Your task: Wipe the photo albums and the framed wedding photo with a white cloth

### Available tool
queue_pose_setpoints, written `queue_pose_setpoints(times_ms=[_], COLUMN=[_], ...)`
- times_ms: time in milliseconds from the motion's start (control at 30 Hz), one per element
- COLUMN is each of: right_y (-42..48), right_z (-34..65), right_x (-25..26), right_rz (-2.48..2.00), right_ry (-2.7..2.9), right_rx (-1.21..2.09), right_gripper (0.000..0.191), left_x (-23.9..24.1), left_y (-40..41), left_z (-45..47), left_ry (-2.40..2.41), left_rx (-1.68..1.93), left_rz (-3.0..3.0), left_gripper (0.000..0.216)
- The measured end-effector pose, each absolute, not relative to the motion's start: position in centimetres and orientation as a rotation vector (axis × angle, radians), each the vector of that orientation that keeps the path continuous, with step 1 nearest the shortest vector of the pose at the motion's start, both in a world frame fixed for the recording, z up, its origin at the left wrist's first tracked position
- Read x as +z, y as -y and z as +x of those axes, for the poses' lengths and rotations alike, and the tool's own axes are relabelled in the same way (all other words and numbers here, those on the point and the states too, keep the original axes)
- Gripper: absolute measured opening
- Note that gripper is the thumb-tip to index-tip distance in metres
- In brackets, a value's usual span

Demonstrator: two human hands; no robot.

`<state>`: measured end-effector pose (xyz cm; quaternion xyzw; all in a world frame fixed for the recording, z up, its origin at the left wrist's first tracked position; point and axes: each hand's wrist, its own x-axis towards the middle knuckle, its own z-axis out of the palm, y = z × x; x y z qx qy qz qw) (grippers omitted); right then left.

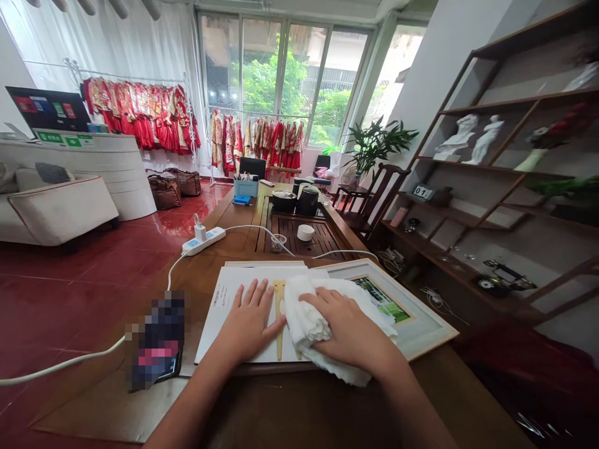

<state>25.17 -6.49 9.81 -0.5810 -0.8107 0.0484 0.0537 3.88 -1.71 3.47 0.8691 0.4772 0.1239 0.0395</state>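
While a dark phone (159, 340), mostly blurred out, lies at the near left of the brown wooden table (248, 405), a white power strip (204, 241) sits farther off with a plug standing in it. To the right of the phone comes a flat white board (222, 327), smooth and plain but for small print and a barcode near its left edge. The left hand (250, 312) rests on it palm down, fingers spread and open, the thumb reaching over a narrow, pale yellow strip (279, 346) that tapers toward its near end. Just right of that, the white cloth (306, 321) lies over the right part of the board, thick and bunched into soft folds, with a wavy near edge. The right hand (341, 321) has its fingers curled over the bunch, gripping it. Under the cloth's right side, a pale picture frame (435, 333) lies tilted away, showing a green picture inside a broad light border.
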Motion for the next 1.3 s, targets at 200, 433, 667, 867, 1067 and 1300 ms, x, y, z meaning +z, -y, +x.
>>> queue_pose_setpoints(times_ms=[200,433,667,867,1067,1300], right_y=[3.5,2.2,3.1,3.8,3.5,1.5], right_z=[26.1,26.9,27.7,26.8,26.6,28.9], right_x=[7.8,7.4,8.2,8.6,8.2,6.5], right_rz=[-1.76,-1.617,-1.386,-1.239,-1.19,-1.449], right_ry=[2.361,2.373,2.509,2.575,2.585,2.366], right_rx=[-0.047,-0.108,0.049,0.082,0.066,-0.094], right_gripper=[0.066,0.071,0.075,0.076,0.075,0.065], left_x=[3.6,3.7,3.3,3.6,3.8,3.7], left_y=[1.7,1.9,1.7,1.9,2.0,1.8], left_z=[4.0,4.0,3.9,3.9,3.8,4.0], left_ry=[-1.464,-1.456,-1.447,-1.449,-1.446,-1.448], left_rx=[0.371,0.374,0.41,0.37,0.374,0.393], left_rz=[2.659,2.654,2.648,2.66,2.67,2.658], left_gripper=[0.07,0.071,0.071,0.068,0.068,0.068])
